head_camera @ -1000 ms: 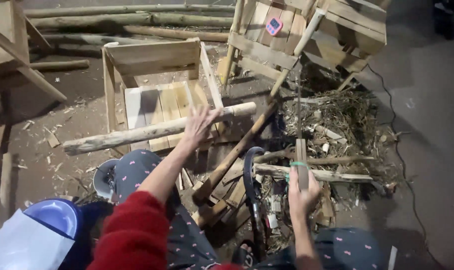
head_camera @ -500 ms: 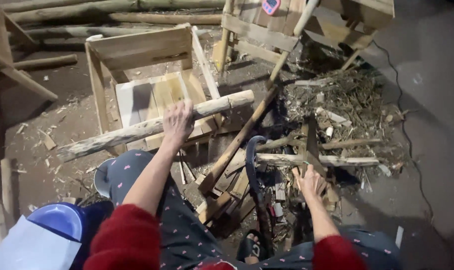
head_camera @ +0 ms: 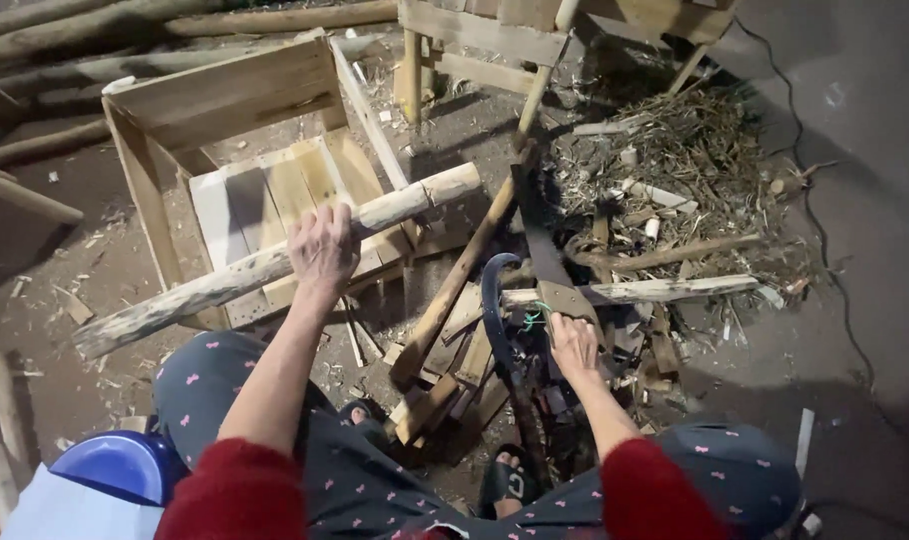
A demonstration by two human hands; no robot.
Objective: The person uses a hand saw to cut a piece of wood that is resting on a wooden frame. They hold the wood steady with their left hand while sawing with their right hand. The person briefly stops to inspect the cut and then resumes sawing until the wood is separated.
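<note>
Down on the dirt floor [head_camera: 94,270], the left hand [head_camera: 322,245] wraps its fingers around a pale log [head_camera: 274,262] lying slantwise across a wooden crate [head_camera: 234,150]. To the right, the right hand [head_camera: 572,345] grips the handle of a dark blade [head_camera: 536,240] near a scrap pile [head_camera: 674,170].

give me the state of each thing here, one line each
left hand: closed over the pale pole, lifting it
pale pole: held up at a slant, bark stripped
right hand: grip around the blade handle
long blade: raised, pointing away
wooden crate: upright, open on top
thin pole: leaning on the scrap heap
cut stick: lying flat on the scraps
blue bucket: partly in view, by the knee
</note>
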